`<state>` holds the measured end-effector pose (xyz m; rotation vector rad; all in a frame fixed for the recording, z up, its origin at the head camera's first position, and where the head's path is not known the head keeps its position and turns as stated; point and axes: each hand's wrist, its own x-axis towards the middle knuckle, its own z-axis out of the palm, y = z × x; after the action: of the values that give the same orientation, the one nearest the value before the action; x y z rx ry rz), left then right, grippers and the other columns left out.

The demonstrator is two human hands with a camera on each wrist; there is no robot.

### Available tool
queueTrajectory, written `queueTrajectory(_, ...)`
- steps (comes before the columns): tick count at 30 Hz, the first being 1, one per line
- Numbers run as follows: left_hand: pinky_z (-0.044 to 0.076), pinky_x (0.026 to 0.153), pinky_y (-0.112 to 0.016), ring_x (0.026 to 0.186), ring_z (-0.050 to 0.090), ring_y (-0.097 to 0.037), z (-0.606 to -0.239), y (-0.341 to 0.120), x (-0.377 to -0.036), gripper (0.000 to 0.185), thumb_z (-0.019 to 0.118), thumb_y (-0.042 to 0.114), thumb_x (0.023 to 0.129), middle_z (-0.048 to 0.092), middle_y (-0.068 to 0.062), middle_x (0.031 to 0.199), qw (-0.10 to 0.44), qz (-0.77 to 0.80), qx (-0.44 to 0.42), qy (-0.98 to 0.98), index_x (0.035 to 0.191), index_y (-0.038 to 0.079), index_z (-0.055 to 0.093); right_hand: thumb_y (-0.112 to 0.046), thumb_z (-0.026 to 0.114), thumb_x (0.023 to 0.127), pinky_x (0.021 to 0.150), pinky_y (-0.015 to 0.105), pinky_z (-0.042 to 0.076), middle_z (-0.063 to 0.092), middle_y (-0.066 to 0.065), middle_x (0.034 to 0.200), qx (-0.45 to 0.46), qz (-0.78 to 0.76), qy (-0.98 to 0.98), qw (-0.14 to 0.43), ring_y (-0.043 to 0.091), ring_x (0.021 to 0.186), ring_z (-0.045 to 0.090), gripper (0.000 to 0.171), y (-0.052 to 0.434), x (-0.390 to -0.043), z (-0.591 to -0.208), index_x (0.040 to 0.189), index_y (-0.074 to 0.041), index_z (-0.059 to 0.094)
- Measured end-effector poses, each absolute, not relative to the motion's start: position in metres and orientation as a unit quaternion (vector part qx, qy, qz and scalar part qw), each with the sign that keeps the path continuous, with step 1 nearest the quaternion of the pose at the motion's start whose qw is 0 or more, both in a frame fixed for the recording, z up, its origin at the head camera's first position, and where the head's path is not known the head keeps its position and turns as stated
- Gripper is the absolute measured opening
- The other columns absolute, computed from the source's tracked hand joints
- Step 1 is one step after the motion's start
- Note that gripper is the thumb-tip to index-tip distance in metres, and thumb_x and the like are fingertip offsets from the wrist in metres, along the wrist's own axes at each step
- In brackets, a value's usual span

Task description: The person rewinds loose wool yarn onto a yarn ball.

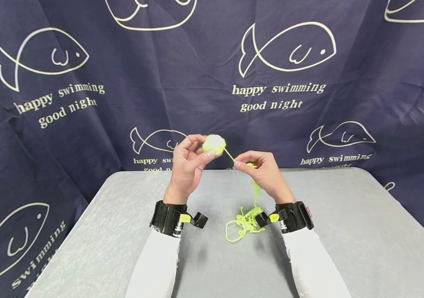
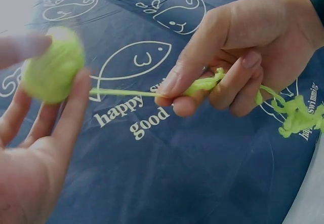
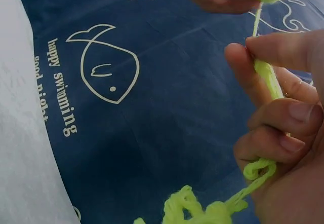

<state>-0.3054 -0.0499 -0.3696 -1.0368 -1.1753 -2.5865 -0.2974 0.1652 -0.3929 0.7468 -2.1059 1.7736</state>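
My left hand point(image 1: 188, 165) holds a small ball of yellow-green yarn point(image 1: 214, 144) between thumb and fingers, raised above the far part of the table. From the ball a taut strand point(image 2: 124, 92) runs to my right hand point(image 1: 262, 169), which pinches it between thumb and index finger. In the right wrist view the yarn point(image 3: 268, 77) passes on through the palm under the curled fingers. Below that hand it hangs down in a crinkled tangle point(image 3: 185, 203). A loose heap of the same yarn point(image 1: 247, 221) lies on the table beneath.
The grey table point(image 1: 122, 231) ends just beyond the hands at a dark blue curtain point(image 1: 212, 82) printed with white fish and lettering. Each wrist wears a black strap point(image 1: 168, 218) with a small camera on it. The loose yarn lies between the two forearms.
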Motion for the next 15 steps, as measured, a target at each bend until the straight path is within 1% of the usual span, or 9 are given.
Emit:
queueTrajectory(3,0.061,0.084,-0.039,0.095,0.071,-0.024,-0.369,-0.048,-0.307,0.038,0.059,-0.023,0.078,0.063,-0.013,0.11,0.106,-0.867,-0.301,-0.382,0.1,0.008,0.067,-0.002,0.075,0.09,0.071,0.025,0.054,0.075,0.006,0.085,0.271,0.604,-0.738,0.133,0.017,0.077,0.071,0.009,0.163,-0.296,-0.392,0.097,0.003,0.074)
queueTrajectory(6,0.061,0.085,-0.035,0.096,0.071,-0.021,-0.37,-0.046,-0.31,0.038,0.064,-0.024,0.077,0.061,-0.012,0.11,0.167,-0.856,-0.269,-0.409,0.098,0.008,0.066,-0.002,0.075,0.089,0.069,0.025,0.054,0.074,0.009,0.083,0.287,0.59,-0.745,0.123,0.016,0.074,0.071,0.009,0.162,-0.293,-0.39,0.097,0.001,0.075)
queueTrajectory(10,0.06,0.083,-0.03,0.096,0.07,-0.018,-0.375,-0.043,-0.314,0.033,0.072,-0.022,0.075,0.06,-0.009,0.109,0.256,-0.797,-0.243,-0.49,0.1,-0.001,0.063,0.0,0.075,0.088,0.066,0.024,0.052,0.074,0.012,0.081,0.308,0.577,-0.748,0.109,0.018,0.073,0.073,0.01,0.16,-0.289,-0.387,0.099,0.001,0.076)
queueTrajectory(13,0.06,0.082,-0.031,0.1,0.067,-0.023,-0.38,-0.042,-0.315,0.032,0.077,-0.015,0.077,0.057,-0.012,0.11,0.31,-0.729,-0.238,-0.563,0.104,-0.009,0.061,0.001,0.072,0.09,0.066,0.024,0.053,0.074,0.011,0.079,0.321,0.572,-0.748,0.099,0.017,0.074,0.073,0.012,0.161,-0.288,-0.386,0.101,0.003,0.076)
queueTrajectory(15,0.061,0.083,-0.033,0.102,0.065,-0.027,-0.383,-0.043,-0.316,0.033,0.078,-0.011,0.078,0.055,-0.016,0.11,0.336,-0.679,-0.238,-0.608,0.105,-0.009,0.061,0.002,0.071,0.09,0.066,0.024,0.052,0.073,0.011,0.078,0.33,0.568,-0.748,0.096,0.017,0.073,0.072,0.013,0.161,-0.287,-0.384,0.102,0.004,0.075)
